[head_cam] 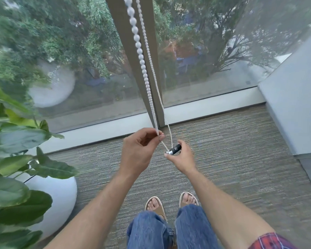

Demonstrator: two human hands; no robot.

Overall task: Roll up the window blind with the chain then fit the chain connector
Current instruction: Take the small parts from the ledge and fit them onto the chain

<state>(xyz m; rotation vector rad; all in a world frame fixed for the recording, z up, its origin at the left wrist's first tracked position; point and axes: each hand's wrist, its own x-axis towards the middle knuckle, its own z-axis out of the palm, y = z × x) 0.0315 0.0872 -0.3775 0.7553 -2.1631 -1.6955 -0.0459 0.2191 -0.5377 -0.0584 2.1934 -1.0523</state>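
1. Your left hand [139, 150] has its grip pinched on the chain [145, 78], thumb and forefinger closed on the strand just below the window frame [133, 51], at about 12 o'clock from your feet.
2. Your right hand [182, 158] has its grip closed around the connector [174, 149], a small black-and-white barrel lying across the fingertips, just to the 3 o'clock side of the left hand.
3. Two strands hang down the frame. Both run to the connector's near end, the left one passing through your pinch. Whether either bead is seated inside it cannot be told.
4. Expect the chain to be light, limp and slippery: it will sag and twist whenever tension drops. Keep the pinch close to the end so only a short tail stays free.
5. The connector looks like small, hard plastic, probably a snap fit. Hold its sides, leave the slot exposed, and press the bead in without crushing.
6. No blind is in view, so rolling looks finished.
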